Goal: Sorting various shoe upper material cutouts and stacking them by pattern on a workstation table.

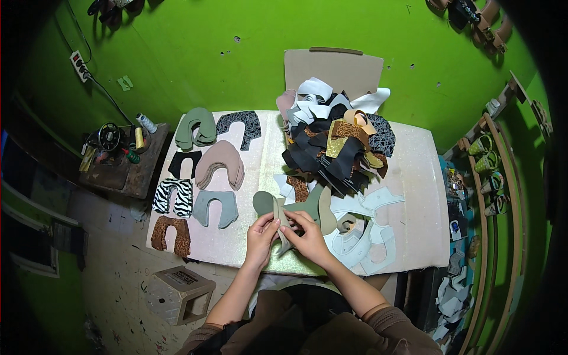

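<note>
Near the table's front edge, my left hand (262,236) and my right hand (309,235) pinch a curved green shoe-upper piece (277,208) with a beige backing. Its lower end hangs between my hands. Just beyond them lie more green pieces (309,204) and a beige strip (326,212), close to my right fingers. To the left are curved cut pieces: a green stack (196,127), a pink stack (220,167), a grey-blue piece (215,208), a zebra-striped piece (173,196), a leopard-print piece (171,235), a small black piece (184,164) and a black patterned piece (241,125).
A heap of mixed offcuts (337,139) rises at the table's back, before a cardboard box (332,71). Pale cut-out scraps (367,234) lie at right. A plastic stool (180,294) stands front left; a sewing machine (109,137) is far left. Sandals sit on a wooden rack (496,171).
</note>
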Tool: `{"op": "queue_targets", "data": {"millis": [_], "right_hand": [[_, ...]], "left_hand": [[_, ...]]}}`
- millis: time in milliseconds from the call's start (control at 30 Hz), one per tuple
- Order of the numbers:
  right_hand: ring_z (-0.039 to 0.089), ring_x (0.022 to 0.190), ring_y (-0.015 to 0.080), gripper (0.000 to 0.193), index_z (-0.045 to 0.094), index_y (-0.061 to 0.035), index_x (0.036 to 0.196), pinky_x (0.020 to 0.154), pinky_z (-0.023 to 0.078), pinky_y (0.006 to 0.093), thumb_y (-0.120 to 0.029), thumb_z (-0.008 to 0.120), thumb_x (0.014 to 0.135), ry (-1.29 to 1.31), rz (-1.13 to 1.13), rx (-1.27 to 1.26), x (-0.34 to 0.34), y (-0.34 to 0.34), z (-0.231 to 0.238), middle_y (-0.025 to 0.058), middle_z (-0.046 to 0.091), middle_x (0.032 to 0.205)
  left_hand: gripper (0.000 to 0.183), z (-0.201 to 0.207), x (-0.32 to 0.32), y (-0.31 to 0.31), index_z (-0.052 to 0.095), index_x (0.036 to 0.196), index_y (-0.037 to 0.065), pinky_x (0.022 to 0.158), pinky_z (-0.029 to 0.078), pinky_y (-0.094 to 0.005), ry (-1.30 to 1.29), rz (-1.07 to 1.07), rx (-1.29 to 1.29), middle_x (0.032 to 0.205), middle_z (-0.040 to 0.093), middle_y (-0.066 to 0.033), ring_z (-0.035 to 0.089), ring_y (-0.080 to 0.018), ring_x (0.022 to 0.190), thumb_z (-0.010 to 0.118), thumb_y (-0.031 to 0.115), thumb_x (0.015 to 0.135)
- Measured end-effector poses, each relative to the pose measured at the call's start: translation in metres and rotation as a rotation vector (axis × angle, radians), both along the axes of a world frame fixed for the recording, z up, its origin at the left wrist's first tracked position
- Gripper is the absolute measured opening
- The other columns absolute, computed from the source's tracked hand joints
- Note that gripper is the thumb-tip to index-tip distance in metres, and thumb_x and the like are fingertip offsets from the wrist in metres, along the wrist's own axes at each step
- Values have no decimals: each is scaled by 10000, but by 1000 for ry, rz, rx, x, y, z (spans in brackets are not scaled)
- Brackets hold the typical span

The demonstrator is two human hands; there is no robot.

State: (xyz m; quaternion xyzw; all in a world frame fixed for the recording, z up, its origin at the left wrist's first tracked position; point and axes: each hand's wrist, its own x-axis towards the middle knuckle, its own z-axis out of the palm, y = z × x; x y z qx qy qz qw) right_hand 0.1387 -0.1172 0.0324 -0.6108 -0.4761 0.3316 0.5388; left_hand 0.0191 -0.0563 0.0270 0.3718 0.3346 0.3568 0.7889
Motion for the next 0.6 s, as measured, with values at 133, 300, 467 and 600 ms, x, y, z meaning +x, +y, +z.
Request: {"op": "queue_targets", "data": {"millis": [133, 300, 467, 600], "right_hand": [[545, 877, 156, 400, 505, 27, 1142, 754, 447, 250, -154, 617, 804, 169, 35, 10, -1, -3, -6, 97, 513, 1014], [543, 899, 146, 370, 503, 31, 1139, 766, 440, 245, -138, 591, 822, 257, 48, -8, 0, -9, -10, 94, 511, 1006], [553, 898, 165, 290, 534, 43, 1085, 773, 436, 261, -130, 526, 852, 171, -49, -73, 13, -10, -24, 125, 552, 987], [560, 899, 217, 276, 542, 35, 1068, 789, 428, 298, -134, 503, 854, -4, -295, -108, 37, -9, -31, 155, 565, 993]], "left_hand": [[282, -6, -1, -2, 490, 1115, -37, 773, 497, -251, -17, 5, -22, 1036, 564, -102, 573, -142, 914, 544, 59, 856], [268, -13, 0, -6, 504, 1095, -35, 771, 467, -226, 39, 26, 27, 1000, 584, -91, 570, -124, 905, 558, 37, 843], [247, -12, -2, -6, 510, 1065, -55, 778, 453, -225, 57, 99, 75, 974, 592, -102, 572, -123, 882, 557, 24, 835], [248, -12, -12, -3, 512, 1054, -62, 782, 452, -231, 77, 197, 60, 963, 594, -109, 574, -126, 863, 566, 33, 831]]}}
